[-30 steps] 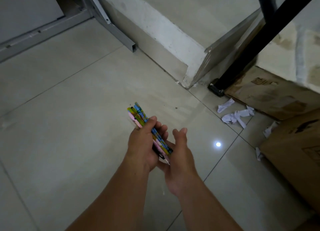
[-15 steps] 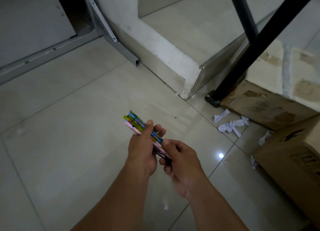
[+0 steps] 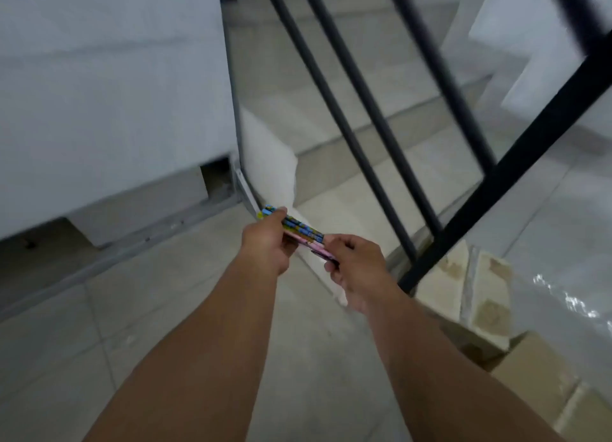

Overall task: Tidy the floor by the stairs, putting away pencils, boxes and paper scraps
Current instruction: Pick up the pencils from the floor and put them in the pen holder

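Holding a bundle of patterned pencils (image 3: 299, 228), the person has both hands out in front, left of the black railing (image 3: 463, 223) and near its foot. The left hand (image 3: 265, 246) wraps its curled fingers round the far end of the bundle, thumb on top. The right hand (image 3: 356, 262) pinches the near end, where pink shafts and dark tips show between its fingers. The pencils lie close together, slanting from upper left to lower right, well above the tiled floor (image 3: 132, 325).

Past the railing's slanted bars the stairs (image 3: 440, 163) rise. A taped cardboard box (image 3: 463, 289) stands just beside the railing's foot, on its right, and a second box (image 3: 543, 378) sits nearer the camera. Everything is blurred, so the pencils cannot be counted.
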